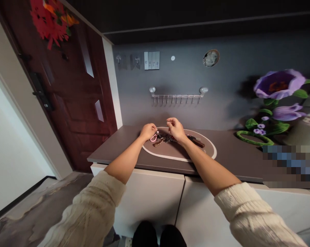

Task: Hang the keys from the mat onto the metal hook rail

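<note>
On the counter lies an oval brown mat (pixel 175 153) with a pale rim. A pile of keys (pixel 166 138) and keychains is spread on it, partly hidden behind my hands. My left hand (pixel 148 131) is closed in a pinch at the left side of the pile, on a keychain with a pink loop (pixel 153 138) just below the fingertips. Raised slightly over the pile, my right hand (pixel 176 129) has its fingers curled in toward the thumb; whatever they hold is too small to make out. A dark brown key holder (pixel 197 141) lies right of my right wrist.
A clear rack with a row of hooks (pixel 177 96) is fixed to the grey wall behind the mat. Light switches (pixel 152 60) are above it. Purple artificial flowers (pixel 279 85) and a lamp (pixel 302 132) stand right. A dark red door (pixel 75 103) is left.
</note>
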A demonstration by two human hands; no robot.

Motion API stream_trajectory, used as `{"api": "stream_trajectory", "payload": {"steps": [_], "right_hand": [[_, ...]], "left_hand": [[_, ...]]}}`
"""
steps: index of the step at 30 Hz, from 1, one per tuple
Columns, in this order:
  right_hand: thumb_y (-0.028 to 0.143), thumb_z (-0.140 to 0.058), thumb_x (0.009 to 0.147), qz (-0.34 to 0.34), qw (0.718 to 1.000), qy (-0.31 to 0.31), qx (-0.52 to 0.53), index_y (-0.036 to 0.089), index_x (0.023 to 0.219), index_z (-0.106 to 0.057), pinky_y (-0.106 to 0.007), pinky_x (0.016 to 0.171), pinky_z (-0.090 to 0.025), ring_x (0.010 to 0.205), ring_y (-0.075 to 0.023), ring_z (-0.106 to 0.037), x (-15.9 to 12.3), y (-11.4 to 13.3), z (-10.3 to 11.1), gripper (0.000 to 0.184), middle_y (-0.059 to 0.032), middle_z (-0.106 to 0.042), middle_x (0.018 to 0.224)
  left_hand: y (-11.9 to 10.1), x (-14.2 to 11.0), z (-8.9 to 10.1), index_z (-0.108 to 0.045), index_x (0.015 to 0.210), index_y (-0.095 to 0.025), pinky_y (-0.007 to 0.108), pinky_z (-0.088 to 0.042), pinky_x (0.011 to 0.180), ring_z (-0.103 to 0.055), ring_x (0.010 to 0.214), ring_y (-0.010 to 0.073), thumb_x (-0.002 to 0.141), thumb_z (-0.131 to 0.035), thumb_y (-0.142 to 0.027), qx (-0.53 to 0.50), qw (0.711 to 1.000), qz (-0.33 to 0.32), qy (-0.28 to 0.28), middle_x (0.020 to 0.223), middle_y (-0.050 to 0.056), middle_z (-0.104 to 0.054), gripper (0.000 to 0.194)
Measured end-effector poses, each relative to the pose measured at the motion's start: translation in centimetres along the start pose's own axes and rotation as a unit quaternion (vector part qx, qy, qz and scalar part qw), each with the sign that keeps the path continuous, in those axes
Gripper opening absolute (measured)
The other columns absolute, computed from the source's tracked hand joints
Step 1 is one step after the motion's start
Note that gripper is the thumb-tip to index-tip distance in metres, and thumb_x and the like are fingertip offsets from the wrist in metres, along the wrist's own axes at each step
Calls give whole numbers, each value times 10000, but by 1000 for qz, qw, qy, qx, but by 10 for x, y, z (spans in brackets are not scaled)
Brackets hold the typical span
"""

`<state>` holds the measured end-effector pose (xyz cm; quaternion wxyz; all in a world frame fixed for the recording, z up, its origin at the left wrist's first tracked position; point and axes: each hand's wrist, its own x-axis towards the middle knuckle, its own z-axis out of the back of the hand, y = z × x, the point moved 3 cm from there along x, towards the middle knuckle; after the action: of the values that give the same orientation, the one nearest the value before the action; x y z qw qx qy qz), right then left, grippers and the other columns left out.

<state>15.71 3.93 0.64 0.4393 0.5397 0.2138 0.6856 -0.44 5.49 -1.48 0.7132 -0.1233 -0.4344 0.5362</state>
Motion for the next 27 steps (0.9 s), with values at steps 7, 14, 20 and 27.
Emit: {"api": "stream_trajectory", "payload": {"steps": [7, 14, 20, 27], "right_hand": [[187, -446, 776, 117, 980, 43, -156, 171, 908, -564, -278, 753, -401, 751, -139, -539, -6, -6, -1, 178, -47, -607, 795], [133, -451, 768, 105, 972, 55, -201, 146, 911, -571, -263, 741, -399, 743, -136, -544, -6, -7, 1, 187, -69, -624, 827], [129, -466, 767, 104, 967, 60, -226, 150, 902, -583, -249, 724, -394, 730, -136, -549, -7, -7, 1, 179, -72, -635, 819], [119, -453, 767, 99, 962, 75, -242, 147, 902, -591, -244, 715, -392, 723, -138, -552, -6, -7, -1, 195, -77, -639, 810]], "left_hand": [[-5, 1, 0, -668, 761, -173, 239, -381, 700, -523, 725, 140, 710, -537, -186, 81, 987, -106, 88, 776, 36, -635, 141], [-8, 0, -6, -671, 859, -203, 272, -363, 829, -519, 856, 158, 742, -511, -155, 115, 959, -205, 157, 873, 38, -637, 204], [-9, 1, -8, -671, 824, -206, 288, -351, 851, -510, 862, 166, 755, -506, -155, 146, 947, -231, 166, 849, 43, -624, 186], [-17, -2, -5, -653, 694, -190, 283, -352, 818, -500, 816, 168, 718, -552, -143, 123, 956, -222, 147, 790, 40, -603, 114]]}}
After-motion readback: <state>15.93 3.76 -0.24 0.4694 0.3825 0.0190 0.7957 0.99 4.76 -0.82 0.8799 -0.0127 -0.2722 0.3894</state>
